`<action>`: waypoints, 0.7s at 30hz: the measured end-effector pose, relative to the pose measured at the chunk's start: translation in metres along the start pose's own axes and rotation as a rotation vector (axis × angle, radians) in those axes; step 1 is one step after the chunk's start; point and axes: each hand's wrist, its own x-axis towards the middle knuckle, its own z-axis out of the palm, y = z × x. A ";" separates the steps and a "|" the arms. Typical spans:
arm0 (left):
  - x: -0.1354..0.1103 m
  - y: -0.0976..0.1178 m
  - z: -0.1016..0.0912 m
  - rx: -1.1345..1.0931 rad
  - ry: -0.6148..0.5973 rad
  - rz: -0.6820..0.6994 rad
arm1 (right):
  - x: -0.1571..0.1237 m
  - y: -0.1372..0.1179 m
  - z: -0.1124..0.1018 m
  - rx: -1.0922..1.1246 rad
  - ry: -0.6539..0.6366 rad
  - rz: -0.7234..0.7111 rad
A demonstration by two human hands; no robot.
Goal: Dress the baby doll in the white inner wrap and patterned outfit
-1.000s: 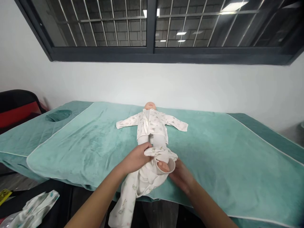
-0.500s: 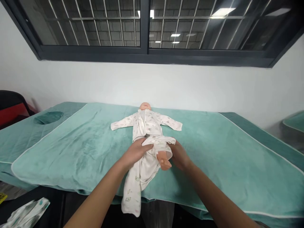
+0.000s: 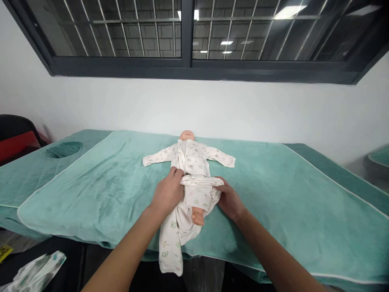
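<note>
On the teal plush-covered bed [image 3: 273, 194]: smooth, plastic-looking baby doll [image 3: 187, 134] at mid-bed, face up, long axis running from far edge to near edge, head at the far side, visible foot [image 3: 198, 217] our way.
White printed soft-cloth trousers [image 3: 198, 194]: near half of the bed, in both hands; waistband [image 3: 202, 181] toward the far edge, legs toward the near edge. One leg wraps the doll's leg, the bare foot poking out; the other trouser leg [image 3: 170, 251] hangs limp over the bed's near edge.
Left hand [image 3: 168, 190]: fingers closed up, pinching the left end of the waistband.
Right hand [image 3: 231, 200]: thumb on top, pinching the right end.
Waistband shape: thick, bunched, ridged, nearly straight across, roughly parallel to the bed's near edge.
White printed jacket [image 3: 195, 160]: on the doll at mid-bed, thin and soft, sleeves flung wide toward the bed's two ends, hem just beyond the waistband.
In the way: the hands cover the waistband's ends, and the trouser cloth hides the doll's other leg.
Bed surface: velvety, creased, white-piped; dark oval hollow [image 3: 63, 149] at the left end.
Round the bed: white wall [image 3: 258, 107] and dark-framed barred window [image 3: 273, 71] beyond it; black-and-red chair [image 3: 17, 147] off its left end; crumpled white-and-green cloth [image 3: 39, 271] before its near edge, at left.
</note>
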 end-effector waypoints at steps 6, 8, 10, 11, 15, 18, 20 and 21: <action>-0.003 0.009 -0.015 -0.425 0.001 -0.153 | -0.009 -0.004 0.004 0.010 -0.045 -0.012; -0.006 0.011 -0.021 -0.646 -0.092 -0.246 | -0.009 -0.003 0.004 -0.018 -0.066 -0.013; -0.008 0.011 -0.027 -0.812 -0.198 -0.269 | -0.009 -0.002 0.003 -0.045 -0.077 -0.010; -0.009 0.011 -0.029 -0.868 -0.243 -0.265 | -0.009 -0.002 0.003 -0.057 -0.068 -0.017; -0.008 0.012 -0.030 -0.937 -0.294 -0.238 | -0.009 -0.013 0.011 -0.167 0.006 -0.154; -0.002 0.021 -0.022 -0.998 -0.271 -0.222 | -0.008 -0.033 0.032 -0.403 -0.029 -0.234; 0.002 0.028 -0.018 -1.038 -0.236 -0.218 | -0.005 -0.046 0.050 -0.655 -0.113 -0.234; 0.004 0.032 -0.018 -1.054 -0.211 -0.217 | -0.003 -0.052 0.058 -0.764 -0.168 -0.214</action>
